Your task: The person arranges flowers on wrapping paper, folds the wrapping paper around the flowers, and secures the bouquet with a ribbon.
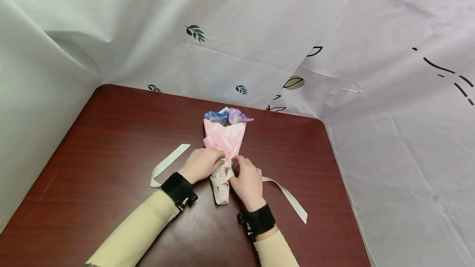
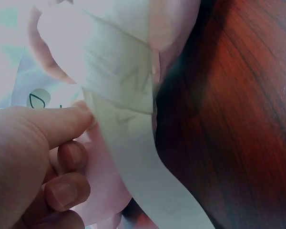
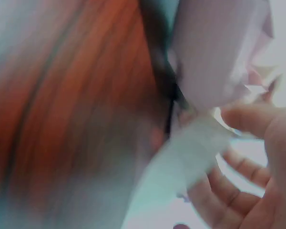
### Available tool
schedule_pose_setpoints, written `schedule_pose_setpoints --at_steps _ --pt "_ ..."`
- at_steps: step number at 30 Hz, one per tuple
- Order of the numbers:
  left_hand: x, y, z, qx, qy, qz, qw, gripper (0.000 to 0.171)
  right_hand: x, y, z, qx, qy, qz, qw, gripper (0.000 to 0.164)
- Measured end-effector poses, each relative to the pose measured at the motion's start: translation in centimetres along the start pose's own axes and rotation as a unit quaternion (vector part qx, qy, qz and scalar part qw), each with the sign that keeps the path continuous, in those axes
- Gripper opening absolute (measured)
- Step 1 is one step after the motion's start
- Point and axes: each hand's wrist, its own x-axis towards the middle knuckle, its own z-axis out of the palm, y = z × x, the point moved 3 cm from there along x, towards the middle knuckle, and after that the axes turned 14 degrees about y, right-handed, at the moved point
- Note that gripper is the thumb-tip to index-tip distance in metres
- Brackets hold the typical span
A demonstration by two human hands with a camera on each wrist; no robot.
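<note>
A small bouquet lies on the table, with a blue flower (image 1: 216,117) and a purple flower (image 1: 237,116) at its top and a pink wrapper (image 1: 228,135) around them. White ribbon (image 1: 221,179) winds round its narrow lower part. My left hand (image 1: 201,164) pinches the ribbon at the neck of the wrapper; in the left wrist view the thumb (image 2: 71,121) meets the ribbon's edge (image 2: 128,143). On the other side, my right hand (image 1: 248,182) holds the ribbon between thumb and curled fingers; the right wrist view shows this blurred ribbon (image 3: 181,152).
One ribbon tail (image 1: 168,161) lies on the dark red wooden table (image 1: 122,135) at left, another tail (image 1: 291,201) at right. White patterned cloth (image 1: 237,61) hangs behind the table and along its sides.
</note>
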Motion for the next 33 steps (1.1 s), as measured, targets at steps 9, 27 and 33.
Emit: schedule_pose_setpoints --at_steps 9,27,33 --pt "0.1 0.0 0.1 0.000 -0.004 -0.009 1.0000 0.001 -2.3 -1.4 -4.0 0.112 -0.085 -0.317 0.938 0.064" --pt "-0.1 -0.7 -0.2 -0.026 0.001 -0.014 0.9996 0.017 -2.8 -3.5 -3.0 0.040 -0.089 -0.392 0.915 0.009" --pt "-0.3 -1.2 -1.0 -0.044 0.024 -0.025 0.9984 0.022 -1.4 -3.0 -3.2 0.184 -0.060 -0.278 0.941 0.009"
